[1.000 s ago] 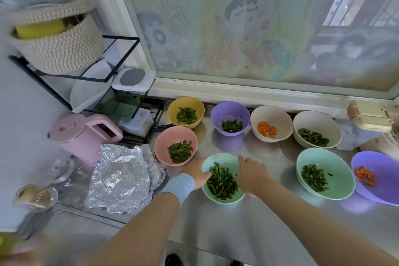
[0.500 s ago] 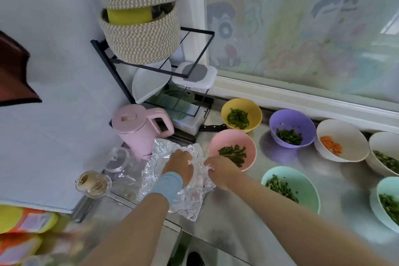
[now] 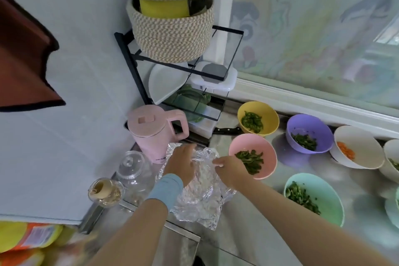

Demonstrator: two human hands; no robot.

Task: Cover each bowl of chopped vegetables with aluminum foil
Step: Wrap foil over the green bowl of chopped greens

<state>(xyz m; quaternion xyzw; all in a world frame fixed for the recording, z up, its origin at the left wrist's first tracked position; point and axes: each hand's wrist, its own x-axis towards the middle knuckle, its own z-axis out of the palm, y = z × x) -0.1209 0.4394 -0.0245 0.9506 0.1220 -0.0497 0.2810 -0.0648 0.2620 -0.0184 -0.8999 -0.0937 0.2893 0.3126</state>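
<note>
Foil [image 3: 200, 200] crinkled under left hand [image 3: 181, 164], right hand [image 3: 230, 169].

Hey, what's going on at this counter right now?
A person has both hands on a crumpled sheet of aluminum foil lying on the steel counter beside the pink kettle: the left hand rests on it, the right hand is at its edge. The pink bowl, yellow bowl, purple bowl and green bowl of chopped vegetables nearby stand uncovered.
</note>
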